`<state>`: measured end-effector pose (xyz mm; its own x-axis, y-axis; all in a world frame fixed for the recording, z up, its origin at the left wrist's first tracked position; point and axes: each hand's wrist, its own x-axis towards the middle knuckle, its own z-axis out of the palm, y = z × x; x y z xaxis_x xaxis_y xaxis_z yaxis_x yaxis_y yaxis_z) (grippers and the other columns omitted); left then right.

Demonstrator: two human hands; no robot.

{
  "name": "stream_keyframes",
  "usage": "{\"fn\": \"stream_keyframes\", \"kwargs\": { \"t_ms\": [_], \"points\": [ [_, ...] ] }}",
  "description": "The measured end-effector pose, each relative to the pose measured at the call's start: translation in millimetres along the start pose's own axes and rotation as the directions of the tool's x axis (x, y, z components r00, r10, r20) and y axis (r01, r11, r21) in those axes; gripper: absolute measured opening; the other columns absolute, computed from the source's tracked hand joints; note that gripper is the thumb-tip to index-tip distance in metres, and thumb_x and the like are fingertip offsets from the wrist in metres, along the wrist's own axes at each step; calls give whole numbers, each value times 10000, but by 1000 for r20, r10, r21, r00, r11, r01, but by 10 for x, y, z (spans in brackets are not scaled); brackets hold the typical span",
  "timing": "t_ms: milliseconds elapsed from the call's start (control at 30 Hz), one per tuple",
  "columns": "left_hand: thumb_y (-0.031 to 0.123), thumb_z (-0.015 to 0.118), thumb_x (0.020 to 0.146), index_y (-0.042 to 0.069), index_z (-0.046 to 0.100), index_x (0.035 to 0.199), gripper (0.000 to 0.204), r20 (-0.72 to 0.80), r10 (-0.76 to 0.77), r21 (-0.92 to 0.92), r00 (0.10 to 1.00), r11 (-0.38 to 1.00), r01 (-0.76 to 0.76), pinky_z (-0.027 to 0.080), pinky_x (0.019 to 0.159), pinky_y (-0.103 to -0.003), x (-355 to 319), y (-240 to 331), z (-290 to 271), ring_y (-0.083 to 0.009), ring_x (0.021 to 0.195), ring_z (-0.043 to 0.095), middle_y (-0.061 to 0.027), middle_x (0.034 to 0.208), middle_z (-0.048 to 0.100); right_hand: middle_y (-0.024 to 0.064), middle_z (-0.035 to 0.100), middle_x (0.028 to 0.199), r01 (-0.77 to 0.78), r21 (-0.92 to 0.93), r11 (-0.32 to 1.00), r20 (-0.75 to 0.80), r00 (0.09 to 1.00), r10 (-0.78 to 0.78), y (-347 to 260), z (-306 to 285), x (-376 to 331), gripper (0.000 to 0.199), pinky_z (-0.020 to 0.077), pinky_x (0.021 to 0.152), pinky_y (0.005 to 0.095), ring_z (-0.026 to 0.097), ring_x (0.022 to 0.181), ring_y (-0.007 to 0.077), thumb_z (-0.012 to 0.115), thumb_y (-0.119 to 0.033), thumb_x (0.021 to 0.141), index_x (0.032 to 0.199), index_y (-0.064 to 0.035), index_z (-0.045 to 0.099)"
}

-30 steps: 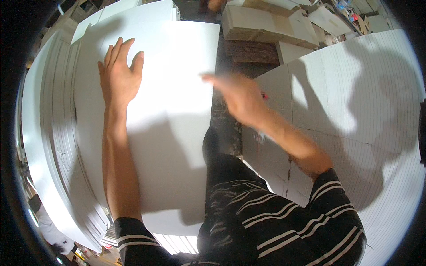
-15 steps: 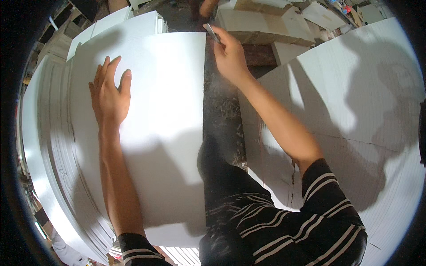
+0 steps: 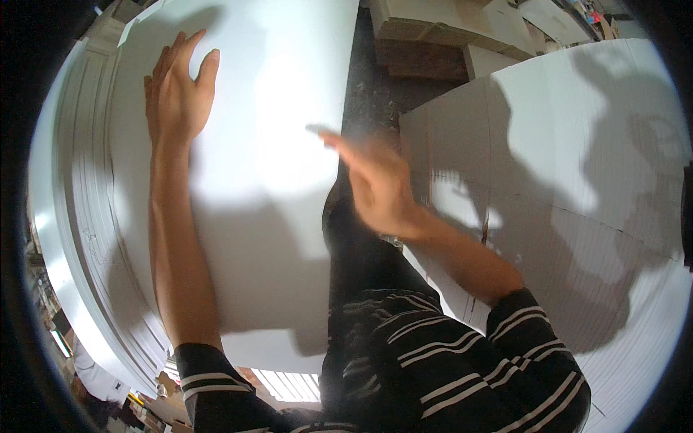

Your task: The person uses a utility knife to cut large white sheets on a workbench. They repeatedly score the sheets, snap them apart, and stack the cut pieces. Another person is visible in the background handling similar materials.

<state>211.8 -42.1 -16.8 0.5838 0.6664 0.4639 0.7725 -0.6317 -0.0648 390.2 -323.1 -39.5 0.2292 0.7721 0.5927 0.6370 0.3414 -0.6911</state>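
Note:
My left hand [image 3: 175,97] lies on a large smooth white panel [image 3: 267,245], its fingers stretched out and the thumb apart. The panel is the top one of a stack. At the panel's right edge is my right hand [image 3: 379,180], blurred by motion and closed round a small, thin, grey blade-like tool [image 3: 315,129]. The tool's tip points left over the panel. Whether it touches the surface I cannot tell, and most of the tool is hidden in the fingers.
Edges of more stacked white panels [image 3: 94,195] show along the left. On the right stands another big stack [image 3: 577,173] of thin white sheets, with shadows across it. Cardboard-edged packs [image 3: 440,25] lie at the back. A dark gap with scraps on the floor [image 3: 375,94] runs between the stacks.
My right hand has come back from the panel's far right corner toward my body, with the tool swung over the panel. The view has shifted; my left hand remains flat on the panel.

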Motion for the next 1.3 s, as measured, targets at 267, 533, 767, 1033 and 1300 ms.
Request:
{"fn": "stream_keyframes", "kwargs": {
  "t_ms": [267,533,767,1033,1300],
  "points": [
    [487,530,1035,175,578,1469,537,-5,-18,-123,1000,992,17,364,1195,-554,10,-40,22,-367,1441,474,-153,1549,516,114,658,882,-149,-71,986,111,981,157,-562,-86,-247,542,525,678,386,621,755,238,650,75,825,1349,-59,679],
    [524,529,1021,227,574,1479,548,-73,19,-195,997,980,-33,360,1198,-561,26,-231,104,-369,1454,457,-132,1559,510,71,638,877,51,-165,985,395,919,19,-812,-128,-412,550,540,688,388,624,798,220,628,-68,927,1453,-228,607],
    [551,525,1015,254,562,1489,561,-76,37,-225,996,973,-54,359,1199,-560,32,-293,189,-361,1459,451,-129,1560,510,115,710,1060,123,99,987,524,837,-157,-650,-578,-432,413,578,774,333,680,917,181,605,-15,977,1376,-120,641],
    [614,472,1015,285,525,1516,602,-65,41,-282,997,958,-58,286,1235,-547,65,-405,204,-360,1482,415,-134,1590,467,74,650,813,-290,177,941,3,956,294,-481,198,-426,551,470,579,318,566,655,134,573,97,907,1423,-89,621],
    [298,702,1003,58,612,1363,441,-135,-30,-769,990,633,-86,389,1175,-399,52,-300,329,-281,1394,518,-161,1388,639,124,724,1169,-64,236,970,375,927,-30,-912,-294,-686,485,605,828,369,715,1000,264,561,88,933,1398,-48,598]
  ]
}}
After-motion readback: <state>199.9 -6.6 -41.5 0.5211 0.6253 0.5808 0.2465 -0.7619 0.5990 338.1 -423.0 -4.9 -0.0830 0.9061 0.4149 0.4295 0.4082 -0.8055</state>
